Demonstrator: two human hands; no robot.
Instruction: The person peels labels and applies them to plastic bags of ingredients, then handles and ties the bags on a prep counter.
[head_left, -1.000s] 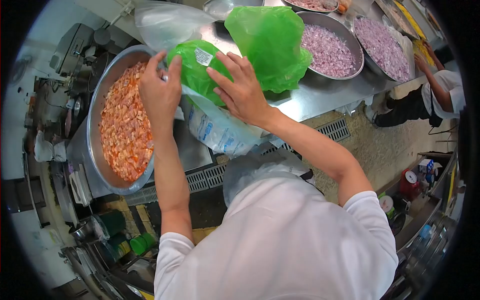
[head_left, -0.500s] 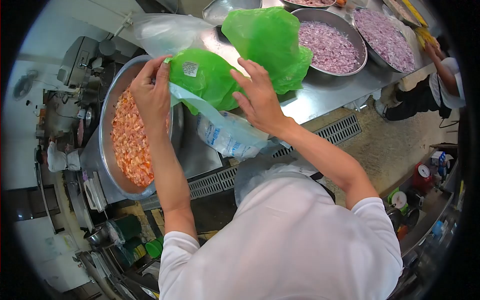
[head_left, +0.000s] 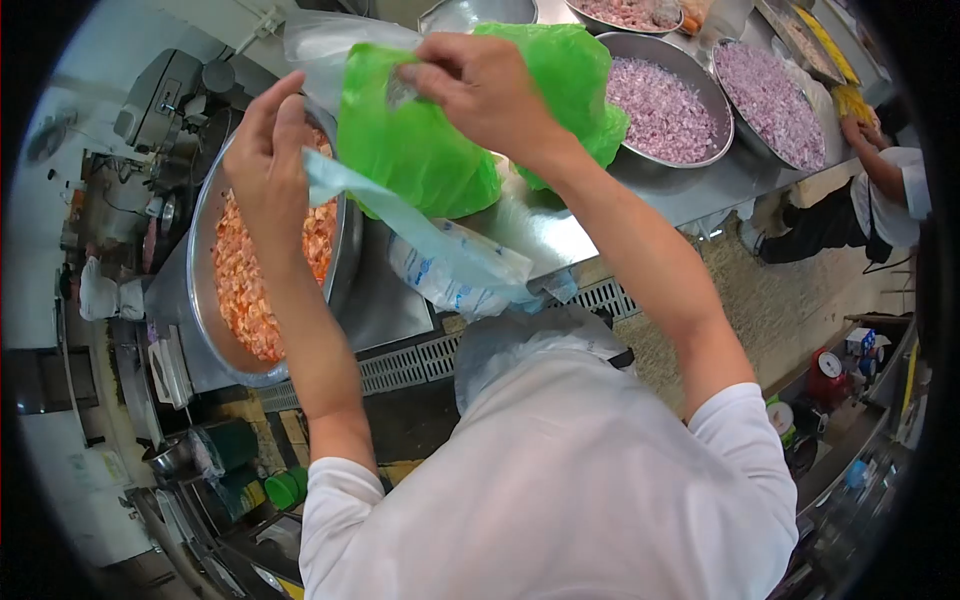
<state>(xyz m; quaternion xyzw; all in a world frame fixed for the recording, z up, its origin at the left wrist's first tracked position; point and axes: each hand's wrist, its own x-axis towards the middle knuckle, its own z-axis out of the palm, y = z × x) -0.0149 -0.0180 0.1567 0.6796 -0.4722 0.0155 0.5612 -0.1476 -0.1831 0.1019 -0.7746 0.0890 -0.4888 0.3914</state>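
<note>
My right hand [head_left: 480, 85] is closed, pinching the upper part of a bright green plastic bag [head_left: 405, 165] where a small pale label shows. My left hand [head_left: 268, 155] is beside the bag's left edge, thumb and index finger apart, over a large metal basin. Chopped orange-pink meat [head_left: 240, 275] fills that basin [head_left: 205, 325]. A pale blue plastic strip [head_left: 375, 195] runs from near my left hand towards a clear packet with blue print [head_left: 440, 270] at the table edge. Whether the hand touches the strip, I cannot tell. Another green plastic bag [head_left: 560, 75] lies behind.
Metal bowls of chopped purple-white onion [head_left: 665, 110] and similar pieces [head_left: 770, 105] stand to the right on the steel table [head_left: 590, 225]. Clear plastic [head_left: 325, 50] lies at the back. Another person [head_left: 885, 185] works at the far right. A floor drain [head_left: 420, 365] runs below.
My left hand has let go of the green bag and moved slightly left. My right hand has moved up and left and taken hold of the bag near its label.
</note>
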